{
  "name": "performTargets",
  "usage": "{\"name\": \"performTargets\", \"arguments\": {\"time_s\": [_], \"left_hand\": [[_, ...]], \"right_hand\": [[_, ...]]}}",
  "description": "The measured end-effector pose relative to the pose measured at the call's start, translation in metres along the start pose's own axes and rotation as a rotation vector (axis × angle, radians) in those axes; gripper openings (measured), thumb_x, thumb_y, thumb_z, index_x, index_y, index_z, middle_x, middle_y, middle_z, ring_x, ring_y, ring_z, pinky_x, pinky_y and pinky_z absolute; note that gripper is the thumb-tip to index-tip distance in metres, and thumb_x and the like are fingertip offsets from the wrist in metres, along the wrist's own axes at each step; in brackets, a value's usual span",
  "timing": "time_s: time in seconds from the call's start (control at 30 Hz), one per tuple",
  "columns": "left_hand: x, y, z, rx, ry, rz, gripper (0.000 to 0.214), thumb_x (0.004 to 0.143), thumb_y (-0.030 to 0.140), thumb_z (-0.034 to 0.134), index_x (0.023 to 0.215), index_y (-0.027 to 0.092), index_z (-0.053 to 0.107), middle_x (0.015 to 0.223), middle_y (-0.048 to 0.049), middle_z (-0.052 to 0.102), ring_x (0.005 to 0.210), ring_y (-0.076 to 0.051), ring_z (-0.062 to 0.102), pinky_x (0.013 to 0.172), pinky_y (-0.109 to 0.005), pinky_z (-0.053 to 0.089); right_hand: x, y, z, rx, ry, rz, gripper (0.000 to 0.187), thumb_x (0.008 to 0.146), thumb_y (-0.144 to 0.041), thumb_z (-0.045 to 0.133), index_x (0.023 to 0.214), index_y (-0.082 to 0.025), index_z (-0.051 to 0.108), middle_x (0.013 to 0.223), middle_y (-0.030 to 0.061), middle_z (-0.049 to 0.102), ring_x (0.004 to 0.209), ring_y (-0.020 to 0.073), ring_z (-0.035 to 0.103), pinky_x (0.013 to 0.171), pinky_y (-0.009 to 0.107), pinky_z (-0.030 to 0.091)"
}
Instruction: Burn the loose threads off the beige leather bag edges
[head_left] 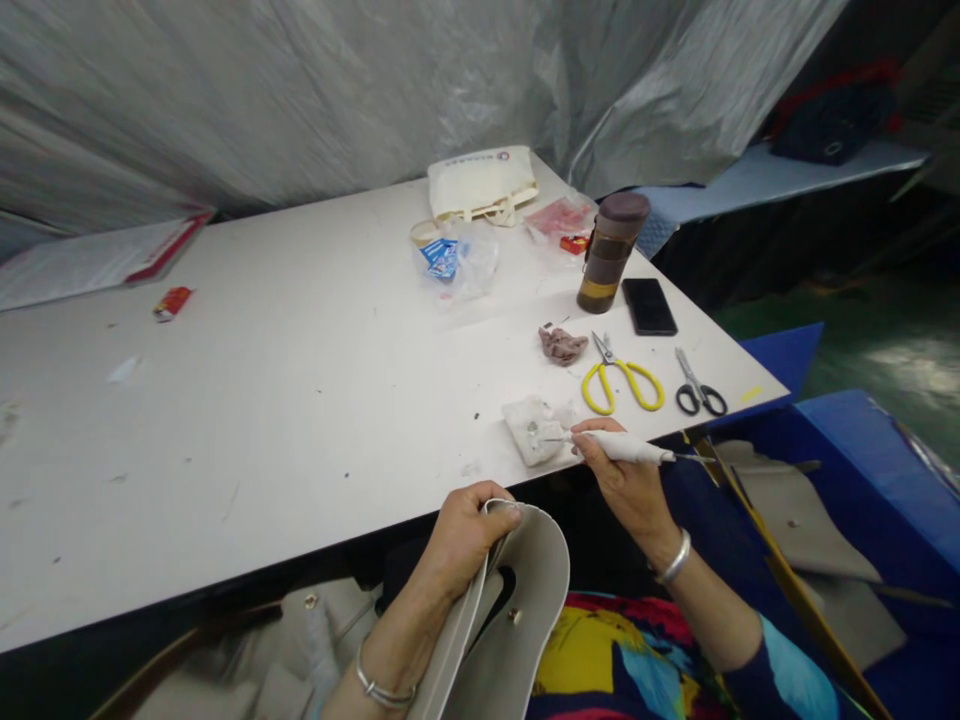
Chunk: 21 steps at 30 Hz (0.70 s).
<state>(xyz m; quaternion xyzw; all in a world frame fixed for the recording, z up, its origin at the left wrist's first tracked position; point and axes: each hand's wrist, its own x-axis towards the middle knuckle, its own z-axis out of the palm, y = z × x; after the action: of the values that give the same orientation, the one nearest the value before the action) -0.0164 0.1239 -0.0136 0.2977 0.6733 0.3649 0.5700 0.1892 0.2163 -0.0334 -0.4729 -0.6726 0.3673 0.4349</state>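
Note:
My left hand (465, 535) is closed on the edge of a pale grey leather piece (517, 610) with a metal snap, held below the table's front edge. My right hand (622, 475) grips a white pen-shaped tool (626, 447). Its thin metal tip reaches into a small white pad or dish (534, 430) lying on the white table (300, 400) near the front edge. A wire leaves the tool's back end to the right.
Yellow-handled scissors (621, 380), black scissors (699, 390), a brown rag (562, 345), a brown flask (611, 252) and a black phone (649, 305) lie at the right. A white bag (481, 183), plastic packets (457, 260) and a red tube (172, 302) lie farther back. Blue bins with leather pieces stand right.

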Motion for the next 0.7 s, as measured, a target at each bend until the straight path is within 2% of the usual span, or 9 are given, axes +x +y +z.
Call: {"name": "performTargets", "arguments": {"time_s": [0.17,0.4,0.57,0.7], "left_hand": [[0.0,0.002,0.004,0.02,-0.051,-0.054,0.017,0.063,0.032,0.077,0.071,0.017,0.073,0.057,0.0015,0.062,0.056,-0.015,0.051,0.056,-0.026,0.037],[0.0,0.005,0.005,0.075,-0.054,-0.069,0.018,0.063,0.032,0.077,0.072,0.016,0.076,0.058,0.0011,0.064,0.054,-0.015,0.052,0.056,-0.026,0.039],[0.001,0.003,0.005,0.114,-0.054,-0.046,0.02,0.063,0.034,0.077,0.073,0.016,0.076,0.059,0.0009,0.063,0.056,-0.014,0.05,0.057,-0.026,0.038],[-0.002,0.005,0.005,0.141,-0.054,-0.052,0.022,0.064,0.034,0.076,0.074,0.015,0.075,0.061,0.0003,0.063,0.057,-0.015,0.051,0.058,-0.027,0.038]], "right_hand": [[0.004,-0.001,0.0,-0.029,-0.034,-0.03,0.024,0.102,-0.043,0.061,0.097,-0.021,0.067,0.082,0.0015,0.069,0.076,0.0193,0.066,0.081,0.033,0.053],[0.011,-0.004,0.002,-0.053,-0.056,-0.085,0.021,0.102,-0.039,0.06,0.094,-0.021,0.067,0.08,0.0009,0.067,0.077,0.0197,0.065,0.084,0.034,0.052],[0.011,0.001,0.003,-0.008,-0.07,-0.032,0.021,0.1,-0.04,0.065,0.093,-0.02,0.067,0.082,0.0008,0.068,0.077,0.019,0.065,0.083,0.032,0.052],[0.002,-0.003,0.0,0.085,-0.006,0.032,0.022,0.099,-0.042,0.066,0.095,-0.02,0.067,0.08,0.0005,0.068,0.073,0.0176,0.064,0.075,0.03,0.051]]}}
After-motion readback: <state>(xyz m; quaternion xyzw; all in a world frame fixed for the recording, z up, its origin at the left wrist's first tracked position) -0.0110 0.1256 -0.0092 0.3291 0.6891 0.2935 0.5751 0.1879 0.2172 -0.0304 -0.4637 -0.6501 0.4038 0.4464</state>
